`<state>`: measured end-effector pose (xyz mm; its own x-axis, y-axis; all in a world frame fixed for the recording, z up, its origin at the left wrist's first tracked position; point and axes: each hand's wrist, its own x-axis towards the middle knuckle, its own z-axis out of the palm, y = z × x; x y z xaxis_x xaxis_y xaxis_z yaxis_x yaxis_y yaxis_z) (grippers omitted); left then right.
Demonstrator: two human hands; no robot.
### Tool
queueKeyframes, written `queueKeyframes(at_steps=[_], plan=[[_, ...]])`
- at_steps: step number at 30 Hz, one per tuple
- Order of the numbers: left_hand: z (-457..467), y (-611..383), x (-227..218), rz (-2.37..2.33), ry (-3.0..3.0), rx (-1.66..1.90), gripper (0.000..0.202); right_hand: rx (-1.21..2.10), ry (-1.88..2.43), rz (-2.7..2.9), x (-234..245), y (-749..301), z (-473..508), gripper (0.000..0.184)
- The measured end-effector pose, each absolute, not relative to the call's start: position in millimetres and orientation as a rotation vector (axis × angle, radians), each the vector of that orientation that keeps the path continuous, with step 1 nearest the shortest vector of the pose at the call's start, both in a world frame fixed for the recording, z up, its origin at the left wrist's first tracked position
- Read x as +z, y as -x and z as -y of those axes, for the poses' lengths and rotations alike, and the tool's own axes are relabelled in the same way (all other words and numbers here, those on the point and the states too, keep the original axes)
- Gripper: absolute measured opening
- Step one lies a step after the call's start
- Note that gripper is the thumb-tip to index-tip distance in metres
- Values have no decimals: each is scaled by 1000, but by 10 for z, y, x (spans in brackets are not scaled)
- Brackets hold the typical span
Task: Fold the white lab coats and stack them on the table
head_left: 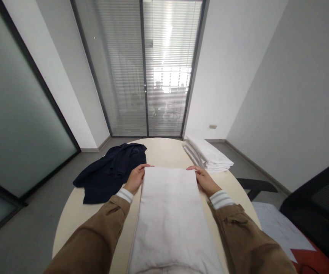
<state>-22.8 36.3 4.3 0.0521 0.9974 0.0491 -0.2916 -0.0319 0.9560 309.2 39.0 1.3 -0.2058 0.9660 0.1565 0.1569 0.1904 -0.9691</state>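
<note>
A folded white garment [170, 213] lies lengthwise in front of me, with a curved seam at its near end. At its far left corner, my left hand [136, 179] is closed on the edge. My right hand [206, 180] grips the far right corner in the same way. Some fingertips of both hands are hidden behind or under the cloth. A crumpled dark navy garment [110, 173] lies just left of my left hand. Beyond my right hand sits a stack of folded white cloth [208, 152].
The round cream table [161, 150] carries all the cloth. To the right stand a black chair [318, 213] and, beside the table, white papers [281, 224] on something red. Glass panels with blinds [167, 68] face me beyond the table.
</note>
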Motion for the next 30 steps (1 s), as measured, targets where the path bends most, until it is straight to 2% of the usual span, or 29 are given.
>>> queueKeyframes(at_steps=[4, 8, 11, 16, 20, 26, 30], plan=[[-352, 197, 46, -860, -1013, 1356, 30, 1206, 1117, 1379, -15, -3059, -398, 21], [-347, 169, 26, -871, -1013, 1406, 29, 1259, 1124, 1289, 61, -2965, -346, 16], [-326, 145, 36, -844, -903, 1418, 31, 1363, 1090, 1125, 124, -2904, -301, 24], [-282, 111, 82, -835, -853, 1325, 55, 1340, 1109, 1103, 110, -2883, -281, 40], [-281, 96, 106, -794, -840, 1339, 46, 1293, 1063, 1138, 81, -2871, -312, 48], [-261, 84, 121, -807, -929, 1379, 43, 1385, 1033, 1066, 158, -2780, -221, 47], [-235, 77, 134, -799, -940, 1422, 52, 1484, 956, 1186, 195, -2727, -124, 44]])
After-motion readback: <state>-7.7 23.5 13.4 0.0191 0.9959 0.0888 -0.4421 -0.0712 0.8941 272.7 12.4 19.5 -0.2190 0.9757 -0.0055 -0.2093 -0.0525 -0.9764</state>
